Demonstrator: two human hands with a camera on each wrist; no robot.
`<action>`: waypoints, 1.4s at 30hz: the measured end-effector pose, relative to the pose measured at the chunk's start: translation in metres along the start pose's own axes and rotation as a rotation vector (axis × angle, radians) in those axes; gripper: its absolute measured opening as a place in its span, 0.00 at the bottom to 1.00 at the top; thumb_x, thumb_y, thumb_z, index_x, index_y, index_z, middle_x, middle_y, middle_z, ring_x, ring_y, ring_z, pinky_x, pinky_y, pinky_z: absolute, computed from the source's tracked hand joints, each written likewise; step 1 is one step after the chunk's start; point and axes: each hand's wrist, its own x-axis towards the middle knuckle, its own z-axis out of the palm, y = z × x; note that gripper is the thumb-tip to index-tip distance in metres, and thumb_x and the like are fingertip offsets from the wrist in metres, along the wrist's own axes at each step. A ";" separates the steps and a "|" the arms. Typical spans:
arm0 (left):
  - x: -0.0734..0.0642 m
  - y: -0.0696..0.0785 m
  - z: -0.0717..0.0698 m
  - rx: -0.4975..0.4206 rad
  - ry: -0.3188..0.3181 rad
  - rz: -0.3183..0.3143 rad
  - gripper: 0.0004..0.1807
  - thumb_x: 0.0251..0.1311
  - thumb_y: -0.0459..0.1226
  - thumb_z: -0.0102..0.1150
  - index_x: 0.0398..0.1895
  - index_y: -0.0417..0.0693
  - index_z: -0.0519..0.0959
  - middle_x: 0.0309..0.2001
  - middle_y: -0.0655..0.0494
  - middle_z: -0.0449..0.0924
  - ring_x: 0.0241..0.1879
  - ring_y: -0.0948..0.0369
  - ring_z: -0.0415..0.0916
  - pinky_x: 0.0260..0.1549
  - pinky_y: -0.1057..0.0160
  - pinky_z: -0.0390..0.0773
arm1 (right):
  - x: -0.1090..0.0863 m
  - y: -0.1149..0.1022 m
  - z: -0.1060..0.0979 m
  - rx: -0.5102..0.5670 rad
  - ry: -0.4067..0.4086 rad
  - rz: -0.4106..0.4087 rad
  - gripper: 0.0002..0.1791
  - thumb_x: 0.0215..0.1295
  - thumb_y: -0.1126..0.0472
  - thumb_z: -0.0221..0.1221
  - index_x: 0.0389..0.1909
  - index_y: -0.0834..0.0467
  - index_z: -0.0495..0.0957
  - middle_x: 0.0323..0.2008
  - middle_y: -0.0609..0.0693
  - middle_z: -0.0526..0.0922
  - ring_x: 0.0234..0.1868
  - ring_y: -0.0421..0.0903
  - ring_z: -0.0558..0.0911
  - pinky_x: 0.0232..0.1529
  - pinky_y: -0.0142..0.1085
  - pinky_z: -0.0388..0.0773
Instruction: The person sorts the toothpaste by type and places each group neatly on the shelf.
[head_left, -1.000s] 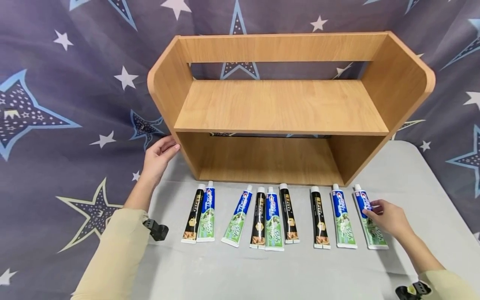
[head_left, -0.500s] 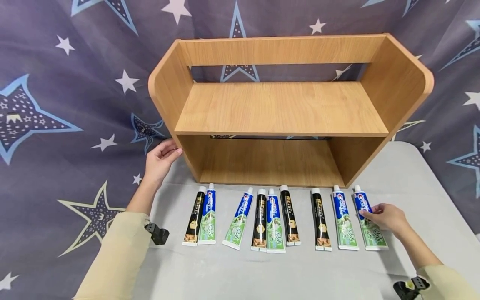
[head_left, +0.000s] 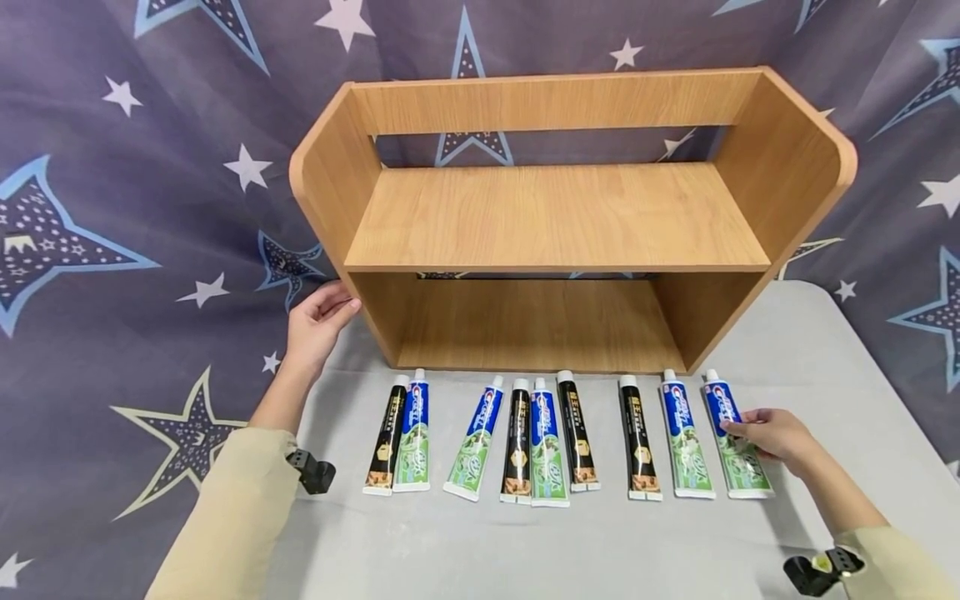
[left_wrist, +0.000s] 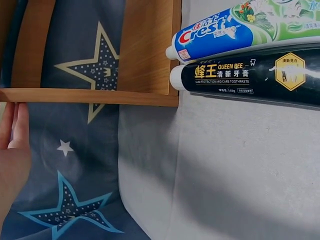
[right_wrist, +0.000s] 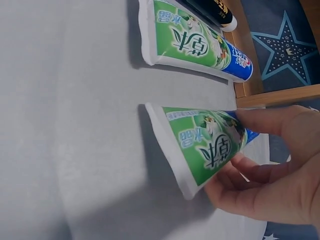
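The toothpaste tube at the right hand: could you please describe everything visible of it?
The tube looks like glossy plastic: blue near its white cap, green with printed characters beyond, ending in a flat white edge. It is the rightmost tube, cap toward the wooden shelf. The right hand pinches it; whether it rests fully on the table is unclear.

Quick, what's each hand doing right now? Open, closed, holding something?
Left hand: open, fingers touching the wooden shelf.
Right hand: closed, pinching the rightmost blue-and-green toothpaste tube.
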 end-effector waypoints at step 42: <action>0.000 -0.004 -0.001 -0.036 0.012 -0.027 0.15 0.58 0.24 0.59 0.43 0.50 0.79 0.32 0.75 0.83 0.35 0.75 0.80 0.39 0.80 0.81 | -0.024 -0.022 -0.014 0.177 -0.040 0.035 0.22 0.64 0.46 0.60 0.43 0.62 0.73 0.25 0.40 0.72 0.25 0.35 0.73 0.29 0.29 0.80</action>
